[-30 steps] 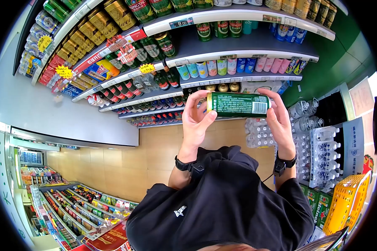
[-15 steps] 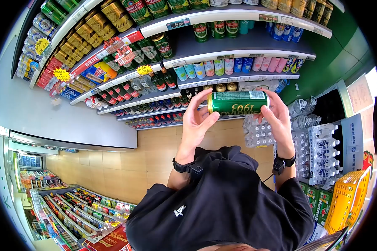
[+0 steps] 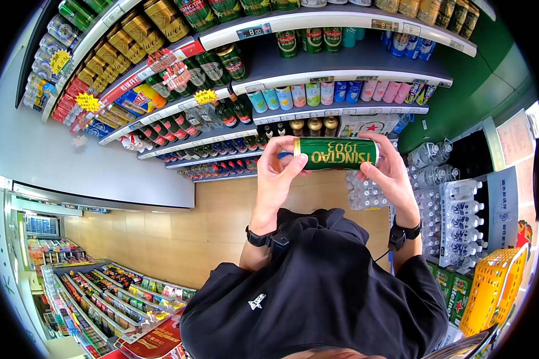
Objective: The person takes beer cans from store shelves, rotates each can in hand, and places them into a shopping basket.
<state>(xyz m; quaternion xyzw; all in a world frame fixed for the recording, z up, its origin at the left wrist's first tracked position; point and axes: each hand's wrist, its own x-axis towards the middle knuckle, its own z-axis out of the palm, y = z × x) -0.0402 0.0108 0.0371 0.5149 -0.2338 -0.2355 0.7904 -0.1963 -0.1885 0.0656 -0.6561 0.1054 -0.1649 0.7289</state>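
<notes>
A green beer can with gold "TSINGTAO 1903" lettering lies sideways between my two hands, its print upside down in the head view. My left hand grips the gold-rimmed end, thumb on the near side and fingers curled behind. At the opposite end, my right hand holds the can with its thumb pressed on the lower edge. The fingers behind the can are partly hidden. Each wrist wears a black band with a small device.
Curved shelves of cans and bottles stand in front. Packs of water bottles and a yellow basket are on the right. More stocked shelving stands at lower left, beyond the tiled floor.
The can has been rolled about its long axis, so the full gold lettering now faces me instead of the small print and barcode. Both hands have shifted slightly lower.
</notes>
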